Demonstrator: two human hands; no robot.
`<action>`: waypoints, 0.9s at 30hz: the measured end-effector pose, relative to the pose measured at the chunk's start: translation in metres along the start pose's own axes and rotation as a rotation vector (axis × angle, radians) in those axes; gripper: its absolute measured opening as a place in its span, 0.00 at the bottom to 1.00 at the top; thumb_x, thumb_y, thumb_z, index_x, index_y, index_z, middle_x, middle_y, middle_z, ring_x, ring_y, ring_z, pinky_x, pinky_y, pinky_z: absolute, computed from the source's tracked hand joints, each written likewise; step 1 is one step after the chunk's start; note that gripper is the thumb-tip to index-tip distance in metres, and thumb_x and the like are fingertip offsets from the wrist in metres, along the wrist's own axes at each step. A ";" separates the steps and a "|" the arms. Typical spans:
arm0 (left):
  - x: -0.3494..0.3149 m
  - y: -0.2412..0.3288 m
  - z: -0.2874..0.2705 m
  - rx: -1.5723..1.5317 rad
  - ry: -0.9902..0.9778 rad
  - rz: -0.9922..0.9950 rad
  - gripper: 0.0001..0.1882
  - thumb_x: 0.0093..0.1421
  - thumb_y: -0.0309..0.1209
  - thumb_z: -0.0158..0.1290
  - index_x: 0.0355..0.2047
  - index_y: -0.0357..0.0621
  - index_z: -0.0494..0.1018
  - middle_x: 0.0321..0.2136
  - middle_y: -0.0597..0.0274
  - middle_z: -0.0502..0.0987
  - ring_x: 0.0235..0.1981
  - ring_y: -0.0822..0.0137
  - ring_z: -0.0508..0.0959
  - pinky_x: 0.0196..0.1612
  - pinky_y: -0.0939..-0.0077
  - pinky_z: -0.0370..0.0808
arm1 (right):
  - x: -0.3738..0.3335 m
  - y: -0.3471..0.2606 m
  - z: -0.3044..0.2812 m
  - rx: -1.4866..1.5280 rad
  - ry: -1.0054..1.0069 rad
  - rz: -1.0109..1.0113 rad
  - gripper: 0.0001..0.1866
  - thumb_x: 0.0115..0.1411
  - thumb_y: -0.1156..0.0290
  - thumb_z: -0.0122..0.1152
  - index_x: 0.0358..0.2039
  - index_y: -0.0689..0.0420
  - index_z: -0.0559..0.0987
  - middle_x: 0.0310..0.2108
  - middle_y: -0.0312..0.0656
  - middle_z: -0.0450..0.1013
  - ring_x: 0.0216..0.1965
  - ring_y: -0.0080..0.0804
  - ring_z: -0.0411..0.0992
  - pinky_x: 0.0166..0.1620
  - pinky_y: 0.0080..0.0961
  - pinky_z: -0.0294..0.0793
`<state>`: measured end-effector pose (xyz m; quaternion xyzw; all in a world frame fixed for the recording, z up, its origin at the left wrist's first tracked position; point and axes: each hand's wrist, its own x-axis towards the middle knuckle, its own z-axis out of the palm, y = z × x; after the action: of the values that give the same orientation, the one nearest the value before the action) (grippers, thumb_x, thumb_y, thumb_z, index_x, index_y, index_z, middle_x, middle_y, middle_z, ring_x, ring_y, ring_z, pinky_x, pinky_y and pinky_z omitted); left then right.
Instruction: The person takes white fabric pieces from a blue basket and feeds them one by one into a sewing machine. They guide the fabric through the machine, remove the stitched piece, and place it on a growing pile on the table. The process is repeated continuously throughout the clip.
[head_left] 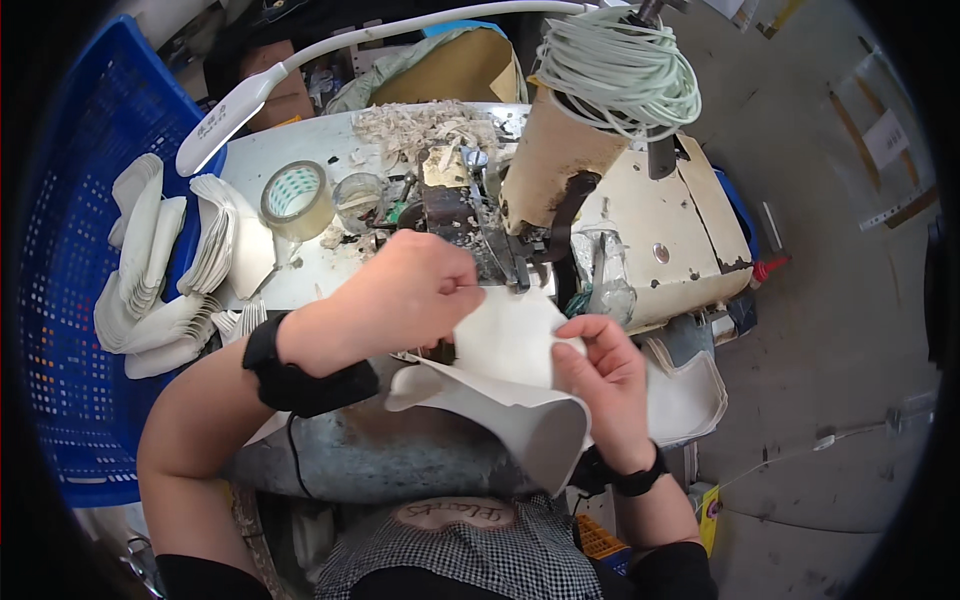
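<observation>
A white, leather-like sheet piece (505, 345) lies under the worn machine's working head (490, 245), its near part curling down toward me. My left hand (400, 290) is closed, with its fingertips on the piece's left edge close to the machine. At the right edge, my right hand (605, 375) pinches the same piece between thumb and fingers. Both wrists carry black bands. Where the sheet meets the machine is partly hidden by my left hand.
Stacked white pieces (150, 270) lie at the left over a blue crate (85, 400). A tape roll (297, 200), scraps (420, 125) and a lamp (225, 120) are around the tabletop. Pale green cord (620, 75) coils atop the machine. More white pieces (690, 400) sit at the right.
</observation>
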<state>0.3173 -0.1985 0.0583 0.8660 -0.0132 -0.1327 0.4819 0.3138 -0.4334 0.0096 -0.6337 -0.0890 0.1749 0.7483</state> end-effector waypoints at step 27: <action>0.018 0.005 -0.055 0.188 -0.537 0.138 0.09 0.49 0.26 0.59 0.32 0.38 0.79 0.27 0.62 0.79 0.31 0.71 0.78 0.35 0.78 0.74 | -0.057 -0.007 0.013 -0.135 -0.427 0.061 0.26 0.64 0.75 0.53 0.62 0.55 0.64 0.49 0.38 0.73 0.38 0.13 0.67 0.40 0.13 0.68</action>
<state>0.3482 -0.1581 0.0863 0.8378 -0.2113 -0.3225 0.3866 0.2572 -0.4435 0.0244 -0.6335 -0.2376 0.3212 0.6627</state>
